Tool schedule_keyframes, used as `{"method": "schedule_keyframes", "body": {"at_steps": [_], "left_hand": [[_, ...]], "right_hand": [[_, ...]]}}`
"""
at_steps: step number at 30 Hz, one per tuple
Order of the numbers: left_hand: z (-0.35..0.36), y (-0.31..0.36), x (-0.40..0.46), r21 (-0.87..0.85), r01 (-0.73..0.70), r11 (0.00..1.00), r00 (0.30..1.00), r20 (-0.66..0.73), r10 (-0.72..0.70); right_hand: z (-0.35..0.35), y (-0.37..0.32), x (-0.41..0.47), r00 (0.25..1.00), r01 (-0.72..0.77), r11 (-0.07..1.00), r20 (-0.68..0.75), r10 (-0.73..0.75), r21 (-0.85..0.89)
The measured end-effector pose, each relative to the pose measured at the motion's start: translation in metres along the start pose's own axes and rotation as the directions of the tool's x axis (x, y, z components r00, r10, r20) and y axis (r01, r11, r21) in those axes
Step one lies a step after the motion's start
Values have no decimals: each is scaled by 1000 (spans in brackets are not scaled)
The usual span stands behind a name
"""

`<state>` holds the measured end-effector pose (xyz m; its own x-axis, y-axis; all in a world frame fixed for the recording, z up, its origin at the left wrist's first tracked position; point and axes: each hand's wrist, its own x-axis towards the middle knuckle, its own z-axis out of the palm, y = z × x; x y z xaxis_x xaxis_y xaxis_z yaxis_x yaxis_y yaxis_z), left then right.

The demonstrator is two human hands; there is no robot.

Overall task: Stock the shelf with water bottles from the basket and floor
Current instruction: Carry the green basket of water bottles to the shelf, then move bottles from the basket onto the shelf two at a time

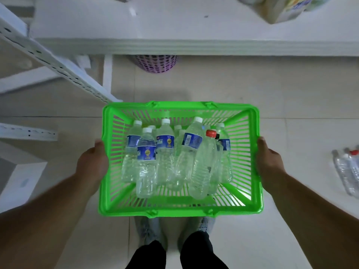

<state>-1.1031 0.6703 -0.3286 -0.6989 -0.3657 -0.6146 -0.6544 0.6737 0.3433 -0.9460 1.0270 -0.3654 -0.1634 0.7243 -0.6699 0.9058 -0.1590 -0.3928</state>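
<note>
Shelf (174, 26) bare ahead; carton (287, 10) crowds its right corner.

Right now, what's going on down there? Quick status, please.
Left hand and right hand grip green basket by its sides. Water bottles inside. More bottles on floor. Shelf ahead, nothing blocking.

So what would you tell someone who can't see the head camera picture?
Two hands, left and right, hold a green basket of water bottles by its sides, above a tiled floor, before a white shelf. More bottles lie on the floor at right.
</note>
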Motion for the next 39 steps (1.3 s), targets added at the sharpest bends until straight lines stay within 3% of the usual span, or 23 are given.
{"method": "schedule_keyframes", "body": {"at_steps": [10, 18, 21, 23, 24, 26, 28, 30, 36, 39], "left_hand": [[67, -21, 91, 73, -5, 997, 999, -35, 8], [62, -33, 107, 125, -6, 992, 1000, -12, 7], [58, -27, 96, 188, -189, 964, 962, -164, 220], [67, -12, 72, 200, -424, 883, 856, -231, 463], [76, -2, 56, 160, -513, 843, 822, -192, 537], [102, 15, 33, 65, -581, 811, 814, 29, 580], [132, 28, 21, 28, -535, 844, 811, 296, 505], [157, 38, 20, 52, -454, 889, 804, 455, 384], [206, 41, 37, 217, -391, 894, 752, 636, 175], [216, 36, 44, 231, -444, 866, 714, 675, 186]], "right_hand": [[62, 8, 64, 999, -20, 999, -26, 19, -31], [55, 3, 57, 1000, -11, 987, -2, 11, -160], [53, 0, 45, 955, 205, 932, -146, -256, -298], [58, -8, 24, 884, 378, 882, -172, -434, -281], [64, -12, 14, 882, 415, 873, -124, -456, -256], [81, -17, 5, 935, 353, 916, 60, -348, -189], [99, -18, 6, 959, 192, 970, 239, -153, -150], [114, -19, 13, 947, 124, 976, 316, -62, -179], [140, -15, 37, 917, 165, 969, 391, -81, -185], [145, -13, 44, 906, 201, 966, 405, -121, -161]]}}
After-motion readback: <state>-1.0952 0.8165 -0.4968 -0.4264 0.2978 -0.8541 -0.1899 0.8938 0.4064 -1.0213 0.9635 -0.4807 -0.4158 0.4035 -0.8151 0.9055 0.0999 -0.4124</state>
